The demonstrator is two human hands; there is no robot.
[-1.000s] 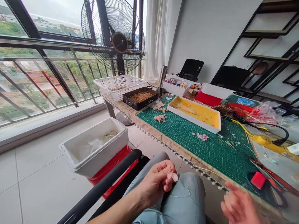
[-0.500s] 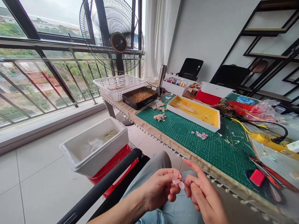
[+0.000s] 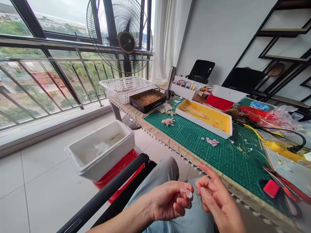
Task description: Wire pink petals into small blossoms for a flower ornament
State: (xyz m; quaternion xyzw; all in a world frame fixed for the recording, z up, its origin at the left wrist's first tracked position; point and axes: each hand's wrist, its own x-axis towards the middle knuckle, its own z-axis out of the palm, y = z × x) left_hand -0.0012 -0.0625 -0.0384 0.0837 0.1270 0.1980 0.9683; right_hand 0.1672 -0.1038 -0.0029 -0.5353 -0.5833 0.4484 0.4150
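Nearby, hands [image 3: 170, 200], cutting mat [image 3: 233, 168], tiled floor [image 3: 48, 181], standing fan [image 3: 126, 42]

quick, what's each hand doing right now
left hand: closed, pinching a pale pink petal
right hand: partly open beside the petal, holding nothing visible

The left hand [image 3: 168, 200] pinches a pale pink petal [image 3: 188, 194] between thumb and fingers — the right hand [image 3: 216, 202] is just beside it, index finger raised. Ahead, on a green cutting mat [image 3: 239, 170], loose pink petals [image 3: 212, 141] lie near a white tray [image 3: 204, 118] lined with yellow.
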